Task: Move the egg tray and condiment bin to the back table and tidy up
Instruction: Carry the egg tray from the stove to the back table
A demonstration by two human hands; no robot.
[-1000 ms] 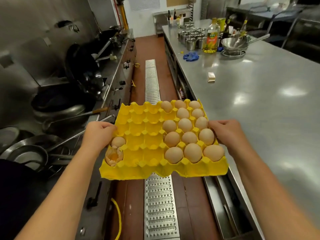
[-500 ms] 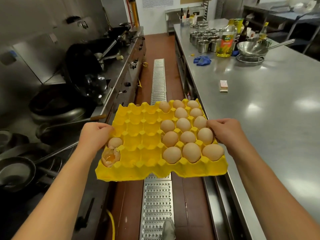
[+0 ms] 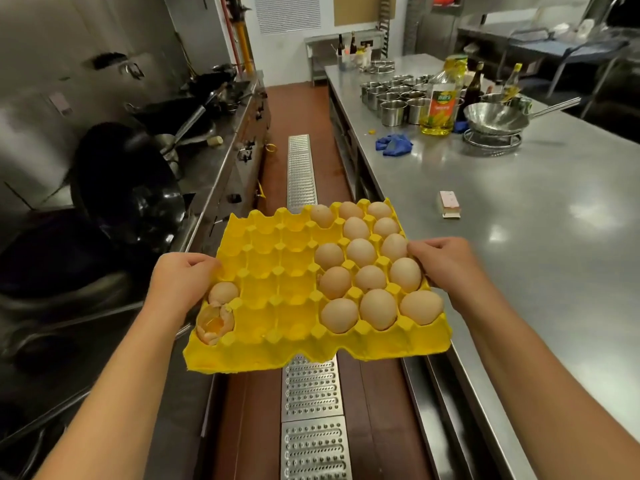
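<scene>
Both hands (image 3: pixel 183 278) grip yellow egg tray (image 3: pixel 277 289) edges.

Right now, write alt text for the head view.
Both hands, left hand and right hand, hold a yellow egg tray over a kitchen aisle, whole eggs filling its right side, one cracked egg at its near left corner. A steel counter runs along the right.

Egg tray (image 3: pixel 277 292) held out over the floor drain grate (image 3: pixel 310 393), left hand (image 3: pixel 180 282) on its left edge, right hand (image 3: pixel 446 263) on its right. Whole eggs (image 3: pixel 360 271) fill the tray's right side; a cracked egg (image 3: pixel 214 322) sits at the near-left corner. Woks (image 3: pixel 128 188) line the left; the steel counter (image 3: pixel 554 237) runs along the right, oil bottle (image 3: pixel 440 102) far back.
</scene>
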